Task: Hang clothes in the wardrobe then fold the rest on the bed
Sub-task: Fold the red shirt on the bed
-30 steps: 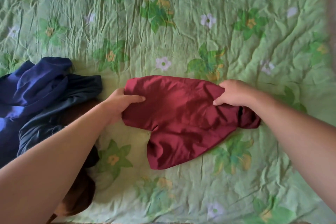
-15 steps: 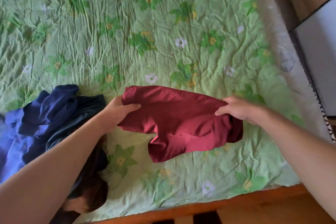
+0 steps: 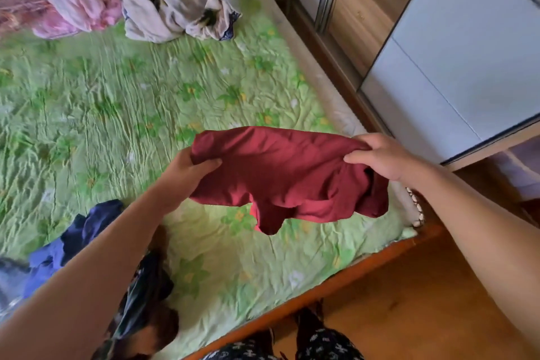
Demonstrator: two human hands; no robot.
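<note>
A dark red garment (image 3: 280, 175) hangs in the air above the near right part of the bed (image 3: 122, 114), stretched between both hands. My left hand (image 3: 187, 175) pinches its left edge with the thumb on top. My right hand (image 3: 382, 158) grips its bunched right edge near the bed's right side. The cloth's lower part droops free over the green flowered bedspread. The wardrobe (image 3: 450, 47) with sliding white and mirrored doors stands to the right of the bed.
A dark blue heap of clothes (image 3: 79, 237) lies at the near left under my left forearm. Pink cloth (image 3: 79, 6) and a white-and-blue patterned pile (image 3: 175, 3) lie at the far end. The wooden bed frame (image 3: 336, 283) and wooden floor (image 3: 409, 301) are near me.
Both hands lifted the red garment off the bedspread and carried it rightward toward the bed's edge. The view swung up and right, bringing the wardrobe and the far piles into sight.
</note>
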